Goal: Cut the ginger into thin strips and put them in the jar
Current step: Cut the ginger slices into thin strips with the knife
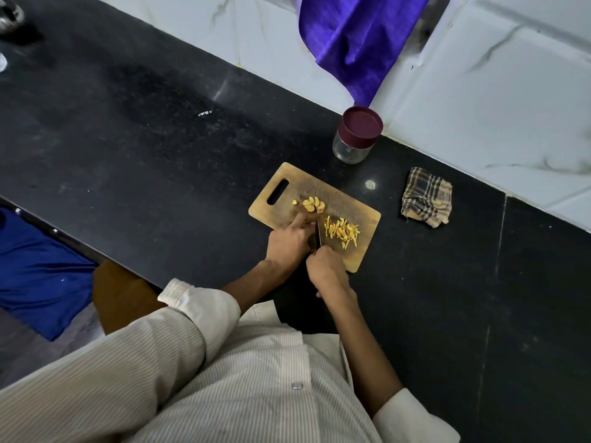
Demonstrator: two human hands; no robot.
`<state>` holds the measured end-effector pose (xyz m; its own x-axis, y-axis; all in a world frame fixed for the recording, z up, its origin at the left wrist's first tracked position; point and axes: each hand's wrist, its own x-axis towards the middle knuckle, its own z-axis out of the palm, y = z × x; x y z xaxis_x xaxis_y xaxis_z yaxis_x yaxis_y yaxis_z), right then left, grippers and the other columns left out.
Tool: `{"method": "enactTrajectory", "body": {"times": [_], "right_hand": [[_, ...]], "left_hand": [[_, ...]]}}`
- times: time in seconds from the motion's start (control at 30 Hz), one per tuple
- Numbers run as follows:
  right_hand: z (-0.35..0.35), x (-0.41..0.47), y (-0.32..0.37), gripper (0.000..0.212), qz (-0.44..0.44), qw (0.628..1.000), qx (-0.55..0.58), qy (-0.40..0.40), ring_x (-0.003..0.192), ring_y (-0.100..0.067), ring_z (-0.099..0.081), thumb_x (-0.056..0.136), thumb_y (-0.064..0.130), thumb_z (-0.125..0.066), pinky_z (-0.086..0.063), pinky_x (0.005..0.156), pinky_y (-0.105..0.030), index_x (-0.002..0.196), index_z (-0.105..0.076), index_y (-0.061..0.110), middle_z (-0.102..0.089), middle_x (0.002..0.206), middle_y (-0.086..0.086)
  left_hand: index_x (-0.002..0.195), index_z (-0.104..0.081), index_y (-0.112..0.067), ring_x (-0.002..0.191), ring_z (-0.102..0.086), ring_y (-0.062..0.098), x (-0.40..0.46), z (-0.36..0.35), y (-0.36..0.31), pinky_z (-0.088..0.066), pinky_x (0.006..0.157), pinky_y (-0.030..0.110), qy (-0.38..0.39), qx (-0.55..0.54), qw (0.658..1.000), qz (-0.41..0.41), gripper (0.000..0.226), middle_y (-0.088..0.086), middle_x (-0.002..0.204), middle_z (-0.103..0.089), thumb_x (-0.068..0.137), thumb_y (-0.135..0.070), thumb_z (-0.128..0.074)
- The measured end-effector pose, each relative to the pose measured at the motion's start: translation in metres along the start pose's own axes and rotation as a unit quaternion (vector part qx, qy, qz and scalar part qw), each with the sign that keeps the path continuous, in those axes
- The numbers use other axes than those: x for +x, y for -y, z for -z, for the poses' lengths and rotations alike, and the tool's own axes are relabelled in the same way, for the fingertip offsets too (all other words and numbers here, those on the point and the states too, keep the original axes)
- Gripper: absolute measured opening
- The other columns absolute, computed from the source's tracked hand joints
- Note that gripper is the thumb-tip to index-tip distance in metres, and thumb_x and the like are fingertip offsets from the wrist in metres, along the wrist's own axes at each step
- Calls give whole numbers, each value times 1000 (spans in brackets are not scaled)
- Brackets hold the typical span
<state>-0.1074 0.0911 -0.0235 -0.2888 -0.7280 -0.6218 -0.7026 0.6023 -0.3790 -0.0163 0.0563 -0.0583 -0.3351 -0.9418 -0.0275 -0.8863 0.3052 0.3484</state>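
A wooden cutting board (335,193) lies on the black counter. Sliced ginger rounds (312,204) sit near its middle, and a pile of thin yellow ginger strips (341,231) lies to their right. My left hand (289,241) rests on the board with a fingertip pressing the slices. My right hand (326,270) grips the handle of a dark knife (318,233), whose blade stands between the slices and the strips. A glass jar (353,148) with a maroon lid on stands beyond the board, near the wall.
A folded checked cloth (427,197) lies right of the board. A purple cloth (358,39) hangs on the white tiled wall above the jar. The black counter (144,129) runs far to the left, its front edge at lower left.
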Motion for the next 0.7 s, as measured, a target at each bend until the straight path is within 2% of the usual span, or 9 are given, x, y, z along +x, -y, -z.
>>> {"method": "enactTrajectory", "body": {"times": [0.13,0.27,0.37,0.5,0.7], "right_hand": [[6,5,11,33,-33,999,-1,30,93,-37,-69,98,17,-43,-59,80,-46,118,-61,-2,-67,112,-21],[-5,-2,0,34,-44,999,-20,26,104,-37,-65,99,16,-42,-56,89,-50,126,-56,1,-61,121,-18],[-13,-12,-11,36,-34,999,-32,14,109,-37,-62,99,14,-42,-55,90,-50,131,-50,1,-59,126,-18],[-15,-17,-12,33,-3,999,-47,-18,117,-35,-58,103,15,-41,-48,90,-41,132,-45,0,-58,129,-19],[-17,-10,-8,30,11,998,-9,-68,114,-37,-60,104,19,-42,-49,88,-42,125,-49,-1,-60,125,-20]], "left_hand": [[125,-59,-16,95,-63,27,3,2,-2,-51,65,37,14,29,999,0,29,2,137,-42,98,-19,-47],[121,-60,-17,92,-63,26,3,6,-6,-48,63,35,29,36,999,6,28,1,134,-43,97,-20,-47],[120,-60,-16,92,-63,26,4,7,-6,-48,64,35,34,37,999,9,29,0,133,-43,95,-15,-46],[124,-57,-17,94,-62,26,2,5,-5,-49,65,35,38,37,999,10,32,0,135,-41,94,-14,-48],[133,-50,-19,96,-62,28,-1,0,-7,-48,65,35,47,46,998,19,44,0,138,-38,92,-30,-58]]}}
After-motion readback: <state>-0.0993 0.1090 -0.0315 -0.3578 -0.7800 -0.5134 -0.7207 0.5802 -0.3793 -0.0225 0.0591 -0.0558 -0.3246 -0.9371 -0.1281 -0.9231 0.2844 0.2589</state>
